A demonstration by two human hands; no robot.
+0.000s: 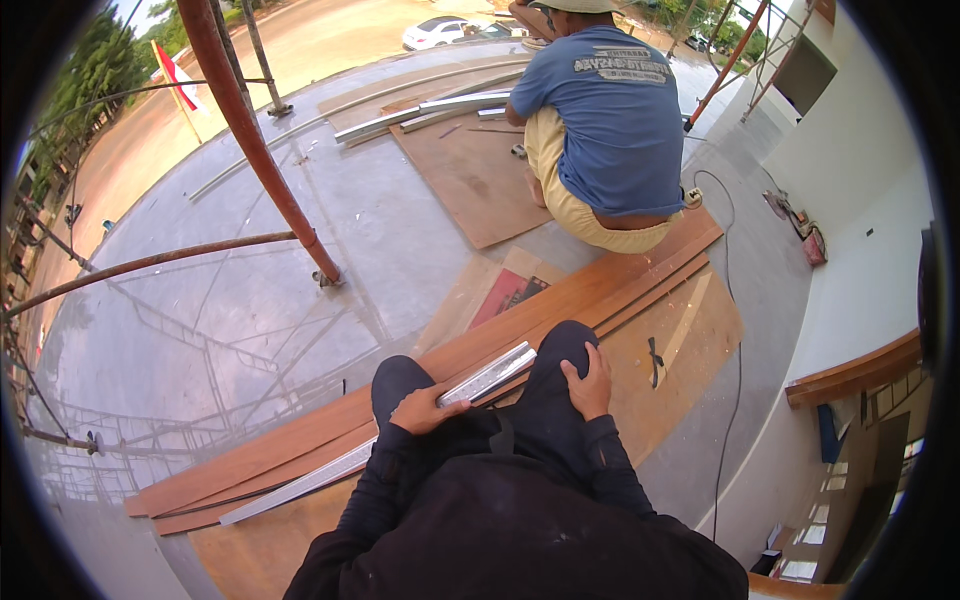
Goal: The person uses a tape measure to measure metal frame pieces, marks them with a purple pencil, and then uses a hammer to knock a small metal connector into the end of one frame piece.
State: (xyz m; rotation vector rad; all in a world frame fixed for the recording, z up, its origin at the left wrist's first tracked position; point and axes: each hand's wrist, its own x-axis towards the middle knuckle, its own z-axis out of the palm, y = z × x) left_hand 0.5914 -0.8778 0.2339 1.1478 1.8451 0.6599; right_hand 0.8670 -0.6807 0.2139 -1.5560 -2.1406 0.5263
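I sit with my knees up. My left hand [428, 410] is at my left thigh, fingers closed over a long silvery metal channel [490, 373]. That channel slants from beside my right knee down to the lower left, partly hidden by my hand, sleeve and leg. My right hand [588, 383] rests on the side of my right knee, thumb apart from the fingers, holding nothing. Long reddish-brown wooden planks [625, 275] lie beneath and ahead of my legs. A small dark strap-like item [655, 362] is right of my right hand on a brown board [690, 375].
A person in a blue shirt [620, 120] crouches ahead, next to more metal channels [430, 112] and a brown sheet [470, 180]. Rusty scaffold poles [265, 150] stand at left on the grey floor [230, 280]. A dark cable [738, 400] runs along the right, near a white wall [860, 270].
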